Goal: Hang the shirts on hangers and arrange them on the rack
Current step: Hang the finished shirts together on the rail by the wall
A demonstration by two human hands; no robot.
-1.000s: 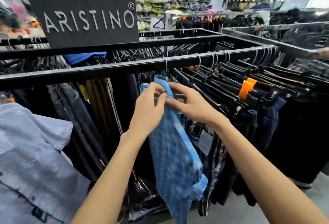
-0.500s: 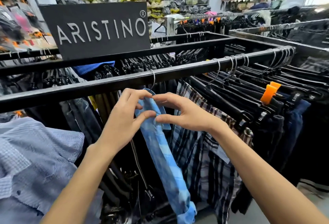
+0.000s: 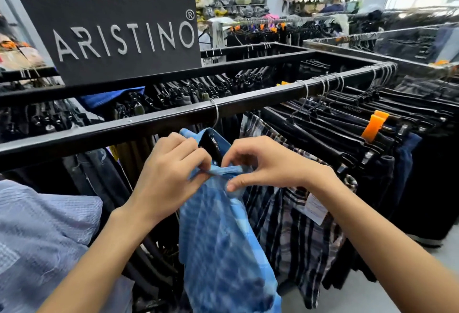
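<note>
A blue checked shirt (image 3: 223,238) hangs from a black hanger (image 3: 211,143) whose metal hook (image 3: 216,113) is over the black rack rail (image 3: 149,123). My left hand (image 3: 169,176) pinches the shirt's collar area just below the hanger. My right hand (image 3: 268,168) pinches the same collar fabric from the right side, thumb underneath. Both hands meet at the shirt's neck. A dark plaid shirt (image 3: 293,225) hangs right beside it on the same rail.
A pale blue shirt (image 3: 42,243) lies at the lower left. Several dark garments on black hangers (image 3: 360,118) fill the rail's right part, one with an orange clip (image 3: 373,123). A black ARISTINO sign (image 3: 119,39) stands on the rack. More racks stand behind.
The view has shifted closer. My hands moved slightly down the blue shirt's neck and now pinch the collar fabric together below the hanger; the shirt stays hooked on the rail.
</note>
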